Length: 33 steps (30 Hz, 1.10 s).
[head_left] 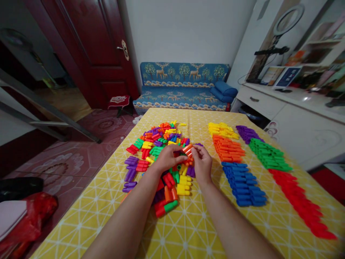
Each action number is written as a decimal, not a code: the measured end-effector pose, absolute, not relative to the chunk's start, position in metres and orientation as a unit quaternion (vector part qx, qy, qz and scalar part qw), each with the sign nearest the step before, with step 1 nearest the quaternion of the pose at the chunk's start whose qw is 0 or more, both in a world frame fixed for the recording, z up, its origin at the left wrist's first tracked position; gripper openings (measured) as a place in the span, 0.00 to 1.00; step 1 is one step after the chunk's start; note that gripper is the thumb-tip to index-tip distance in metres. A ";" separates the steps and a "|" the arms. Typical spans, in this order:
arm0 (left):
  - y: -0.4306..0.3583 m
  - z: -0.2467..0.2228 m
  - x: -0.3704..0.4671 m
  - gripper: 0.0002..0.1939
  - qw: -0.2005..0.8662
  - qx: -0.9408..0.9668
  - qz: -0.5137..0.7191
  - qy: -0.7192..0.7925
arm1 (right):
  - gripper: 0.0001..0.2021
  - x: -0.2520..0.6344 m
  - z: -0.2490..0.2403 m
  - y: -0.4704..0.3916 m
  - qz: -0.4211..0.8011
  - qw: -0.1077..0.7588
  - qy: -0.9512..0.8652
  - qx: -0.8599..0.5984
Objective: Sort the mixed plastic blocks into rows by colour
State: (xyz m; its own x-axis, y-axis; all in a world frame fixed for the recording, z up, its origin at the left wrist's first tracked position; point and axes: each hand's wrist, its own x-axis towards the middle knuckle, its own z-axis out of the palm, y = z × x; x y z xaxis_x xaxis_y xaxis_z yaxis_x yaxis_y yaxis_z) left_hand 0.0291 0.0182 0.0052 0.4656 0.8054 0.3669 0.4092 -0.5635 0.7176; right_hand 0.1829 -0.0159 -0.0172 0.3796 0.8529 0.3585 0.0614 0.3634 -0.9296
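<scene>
Both my left hand and my right hand are closed on orange plastic pieces, held between them over a mixed pile. That pile has red, green, purple, yellow, orange and blue tube-like pieces, partly hidden by my hands and left forearm. To the right lie groups sorted by colour: yellow, orange and blue in one column, purple, green and red in another.
The pieces lie on a table with a yellow patterned cloth. Behind it stand a blue patterned sofa and a small stool. A white cabinet is at the right, a metal ladder-like frame at the left.
</scene>
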 end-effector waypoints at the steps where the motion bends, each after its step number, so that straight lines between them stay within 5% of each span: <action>1: 0.018 0.005 0.029 0.17 0.277 0.811 0.358 0.370 | 0.13 0.183 -0.018 -0.016 0.319 0.685 -0.451 -0.476; 9: 0.015 0.005 0.029 0.20 0.334 0.760 0.384 0.404 | 0.13 0.179 -0.017 -0.016 0.382 0.660 -0.449 -0.466; 14: 0.015 0.006 0.028 0.21 0.361 0.742 0.388 0.410 | 0.20 0.184 -0.018 -0.020 0.269 0.622 -0.567 -0.468; 19: 0.015 0.007 0.026 0.21 0.362 0.738 0.392 0.414 | 0.16 0.186 -0.014 -0.024 0.222 0.570 -0.676 -0.412; 33: 0.014 0.007 0.026 0.25 0.363 0.730 0.404 0.416 | 0.22 0.189 -0.018 -0.027 0.069 0.455 -0.749 -0.477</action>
